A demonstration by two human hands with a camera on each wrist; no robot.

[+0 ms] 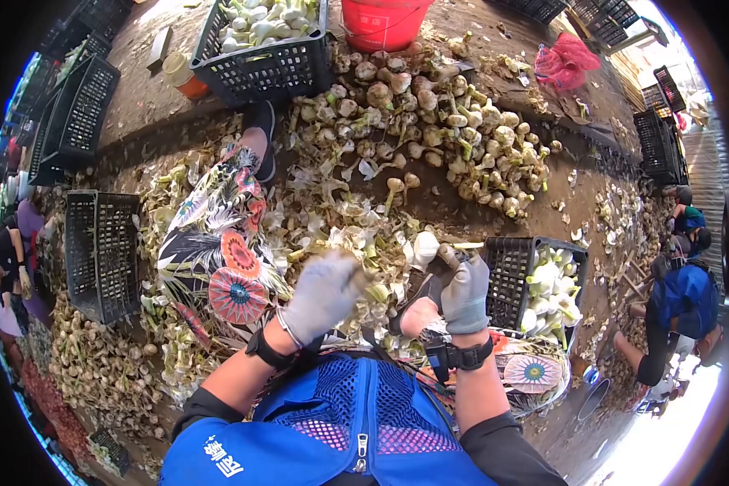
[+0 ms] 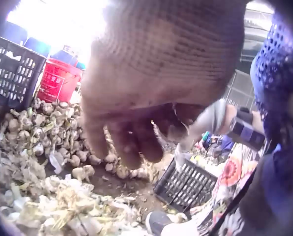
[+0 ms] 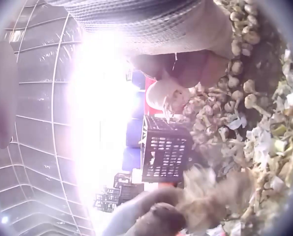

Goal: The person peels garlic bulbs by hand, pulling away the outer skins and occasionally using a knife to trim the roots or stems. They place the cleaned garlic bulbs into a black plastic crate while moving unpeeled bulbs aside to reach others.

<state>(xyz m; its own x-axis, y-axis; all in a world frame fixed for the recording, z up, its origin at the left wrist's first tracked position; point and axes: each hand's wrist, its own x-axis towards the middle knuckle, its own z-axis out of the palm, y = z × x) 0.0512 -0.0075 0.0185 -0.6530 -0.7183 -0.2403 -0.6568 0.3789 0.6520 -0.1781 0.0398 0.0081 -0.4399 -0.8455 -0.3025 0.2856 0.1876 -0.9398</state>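
My right hand [image 1: 466, 298] grips a white garlic bulb [image 1: 424, 249] whose pale stem points right in the head view. In the right wrist view the bulb [image 3: 160, 95] shows below the right hand's gloved fingers [image 3: 185, 69]. The left hand [image 1: 326, 296] is apart from it, to the left, blurred. At the left hand's fingertips [image 3: 158, 219], blurred tan husk [image 3: 200, 194] appears pinched. The left wrist view shows the left hand [image 2: 161, 64] with bent fingers and the right hand [image 2: 208, 123] behind. Under both hands lie loose peelings [image 1: 356, 239].
A crate [image 1: 506, 279] of peeled bulbs stands right of my right hand. Unpeeled garlic [image 1: 494, 154] is heaped ahead. Beyond are another filled crate [image 1: 271, 77] and a red bucket [image 1: 381, 24]. An upright crate [image 1: 101, 255] is at left; other people sit at both sides.
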